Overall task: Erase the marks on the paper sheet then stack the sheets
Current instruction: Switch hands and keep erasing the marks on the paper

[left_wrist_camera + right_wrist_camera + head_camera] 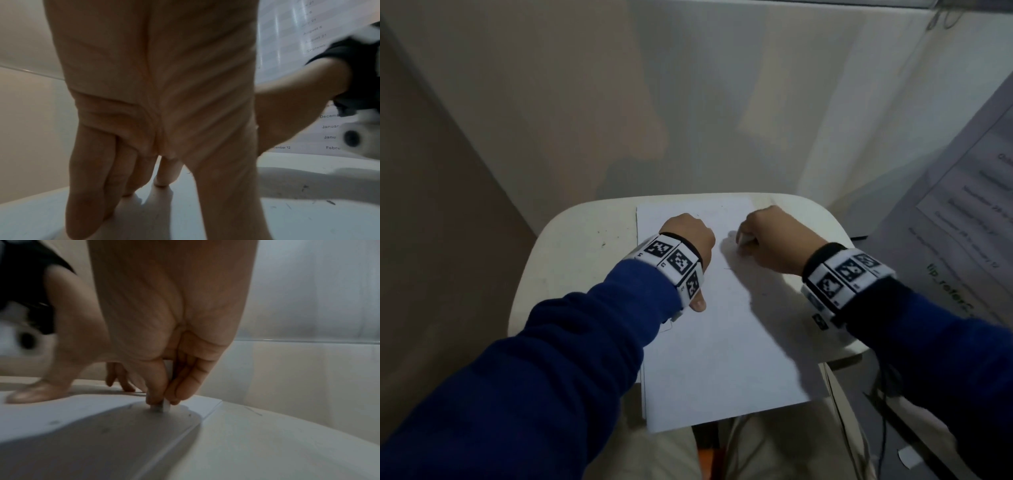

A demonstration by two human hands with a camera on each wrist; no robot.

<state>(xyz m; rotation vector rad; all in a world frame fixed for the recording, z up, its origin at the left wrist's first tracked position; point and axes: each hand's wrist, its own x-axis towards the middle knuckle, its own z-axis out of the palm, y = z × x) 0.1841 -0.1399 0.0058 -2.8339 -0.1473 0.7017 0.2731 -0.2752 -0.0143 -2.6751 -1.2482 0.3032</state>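
This is looking like a plain room corner set up as a makeshift study or office nook. A small cream table (571, 260) with rounded corners is sitting against bare pale walls (619, 85). A printed schedule (962, 219) listing months and dates is hanging at the right, and cables (883, 421) are trailing below.

Printed schedule (983, 205) beside small white table (571, 246)

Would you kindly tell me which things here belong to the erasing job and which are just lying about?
Job: paper sheet, white eraser pinched in right hand, left hand pressing the sheet.
Lying about: printed schedule, paper scrap, cables.
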